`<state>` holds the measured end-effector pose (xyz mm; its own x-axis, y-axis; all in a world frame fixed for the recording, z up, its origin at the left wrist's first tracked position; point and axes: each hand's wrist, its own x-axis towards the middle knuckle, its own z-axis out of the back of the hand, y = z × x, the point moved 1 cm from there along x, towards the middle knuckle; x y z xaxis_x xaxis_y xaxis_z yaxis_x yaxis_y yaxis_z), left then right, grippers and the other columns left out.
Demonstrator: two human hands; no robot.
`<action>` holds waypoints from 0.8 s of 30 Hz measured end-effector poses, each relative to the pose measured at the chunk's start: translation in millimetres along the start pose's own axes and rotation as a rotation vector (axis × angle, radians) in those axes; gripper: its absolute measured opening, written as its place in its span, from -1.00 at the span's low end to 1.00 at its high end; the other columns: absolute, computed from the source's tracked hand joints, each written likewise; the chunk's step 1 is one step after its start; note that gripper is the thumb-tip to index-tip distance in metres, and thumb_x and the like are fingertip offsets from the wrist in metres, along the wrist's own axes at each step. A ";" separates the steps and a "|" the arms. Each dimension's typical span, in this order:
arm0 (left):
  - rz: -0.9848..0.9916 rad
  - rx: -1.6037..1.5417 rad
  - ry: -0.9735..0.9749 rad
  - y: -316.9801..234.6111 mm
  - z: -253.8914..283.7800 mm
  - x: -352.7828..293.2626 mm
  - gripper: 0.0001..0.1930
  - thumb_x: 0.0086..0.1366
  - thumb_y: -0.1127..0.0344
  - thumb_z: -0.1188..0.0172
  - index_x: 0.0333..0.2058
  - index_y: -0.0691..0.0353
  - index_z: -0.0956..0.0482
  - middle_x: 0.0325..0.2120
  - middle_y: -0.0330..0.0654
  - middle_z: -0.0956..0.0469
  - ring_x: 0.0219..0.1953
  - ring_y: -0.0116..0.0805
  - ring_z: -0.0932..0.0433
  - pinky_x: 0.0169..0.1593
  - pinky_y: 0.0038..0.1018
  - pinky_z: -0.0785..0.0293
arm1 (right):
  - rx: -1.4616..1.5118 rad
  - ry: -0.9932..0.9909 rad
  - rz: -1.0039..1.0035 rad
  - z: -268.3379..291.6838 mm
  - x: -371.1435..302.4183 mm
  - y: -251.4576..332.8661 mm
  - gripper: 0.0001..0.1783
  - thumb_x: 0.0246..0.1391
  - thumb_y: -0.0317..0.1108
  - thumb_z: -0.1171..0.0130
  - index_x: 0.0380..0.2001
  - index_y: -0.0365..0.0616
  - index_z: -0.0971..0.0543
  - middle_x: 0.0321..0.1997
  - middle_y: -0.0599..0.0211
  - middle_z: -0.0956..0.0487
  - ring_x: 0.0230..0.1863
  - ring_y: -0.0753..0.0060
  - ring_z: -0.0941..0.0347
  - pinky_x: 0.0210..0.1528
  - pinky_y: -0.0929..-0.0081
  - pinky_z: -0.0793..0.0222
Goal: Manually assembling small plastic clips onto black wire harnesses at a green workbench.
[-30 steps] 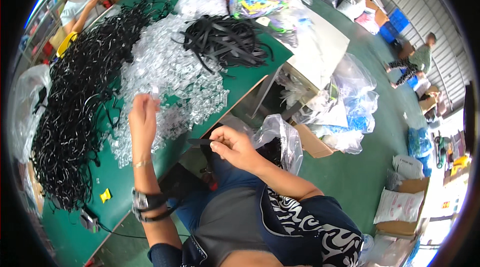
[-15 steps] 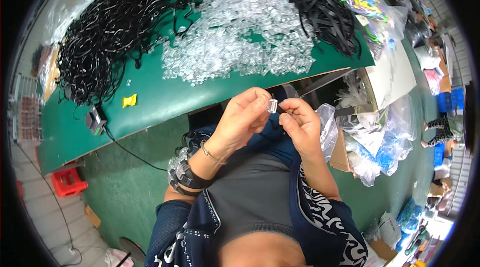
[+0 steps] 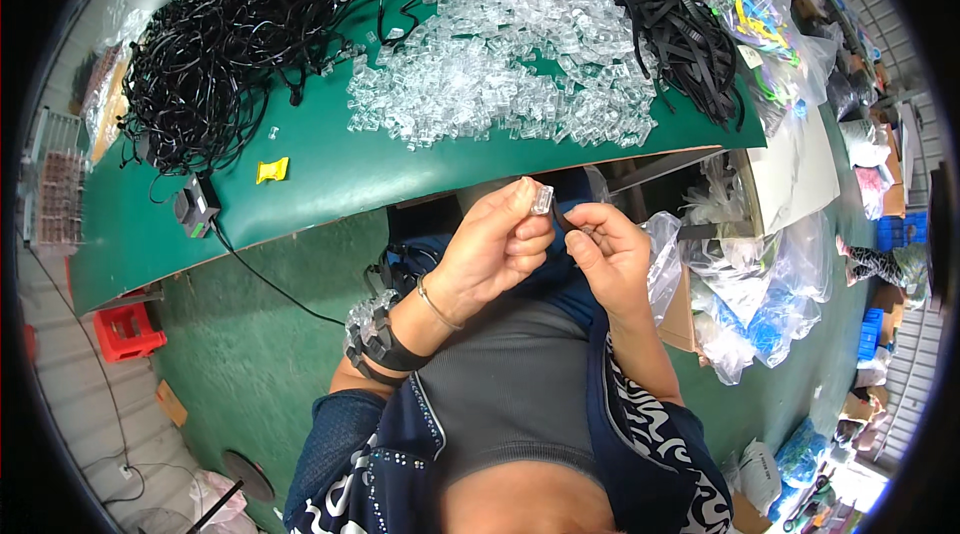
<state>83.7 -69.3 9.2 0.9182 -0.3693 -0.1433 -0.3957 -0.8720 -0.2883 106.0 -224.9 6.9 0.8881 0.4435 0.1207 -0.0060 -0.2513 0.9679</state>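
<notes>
Pinched between the thumb and fingers of my left hand (image 3: pixel 492 252) is a small clear plastic buckle (image 3: pixel 542 199), held up just past the table's front edge. My right hand (image 3: pixel 613 256) is closed close beside it, its thumb and forefinger on a thin black strap (image 3: pixel 559 217). The strap's end lies near the buckle; whether it passes through cannot be told. Beyond my hands, a broad heap of similar clear plastic pieces (image 3: pixel 440 94) covers the middle of the green table (image 3: pixel 340 169).
A tangle of black cords (image 3: pixel 200 84) fills the table's left, a bundle of black straps (image 3: pixel 685 49) its right. A yellow wrapped packet (image 3: pixel 271 171) and a black cabled device (image 3: pixel 196 206) lie near the front edge. Clear bags (image 3: pixel 745 284) stand at right, a red stool (image 3: pixel 130 333) at left.
The whole view has shifted slightly. My left hand has turned the clear buckle more upright, and my right hand has drawn a little to the right, with more of the black strap showing.
</notes>
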 end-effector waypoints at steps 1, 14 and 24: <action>0.006 -0.034 -0.019 -0.5 -0.2 -0.6 -0.79 0.32 0.12 0.05 -0.37 0.12 -0.30 -0.65 -0.39 -0.17 -0.67 -0.69 -0.05 -0.66 -0.77 0.03 | -0.001 0.001 -0.001 -1.0 0.3 0.5 -0.82 0.03 -0.54 -0.09 -0.24 -0.33 -0.43 -0.40 0.46 -0.45 -0.42 0.78 -0.30 -0.41 0.81 -0.19; 0.052 -0.208 0.033 2.8 10.2 -4.4 -0.77 0.32 0.10 0.08 -0.34 0.14 -0.35 -0.66 -0.40 -0.18 -0.67 -0.67 -0.07 -0.67 -0.76 0.00 | -0.003 0.018 0.042 -7.8 4.8 -0.7 -0.81 0.04 -0.55 -0.07 -0.23 -0.34 -0.41 -0.31 0.39 -0.46 -0.34 0.73 -0.32 -0.32 0.76 -0.24; 0.039 -0.208 0.058 9.7 12.2 -3.2 -0.76 0.32 0.12 0.08 -0.31 0.18 -0.35 -0.64 -0.38 -0.20 -0.66 -0.68 -0.10 -0.65 -0.76 -0.04 | 0.073 0.032 -0.019 -10.4 7.3 2.3 -0.81 0.06 -0.55 -0.04 -0.22 -0.35 -0.40 -0.29 0.37 -0.47 -0.26 0.67 -0.37 -0.21 0.70 -0.28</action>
<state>76.7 -72.6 -4.7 0.9040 -0.4170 -0.0944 -0.4244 -0.9018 -0.0809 107.6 -213.3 12.3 0.8726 0.4758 0.1107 0.0451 -0.3042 0.9516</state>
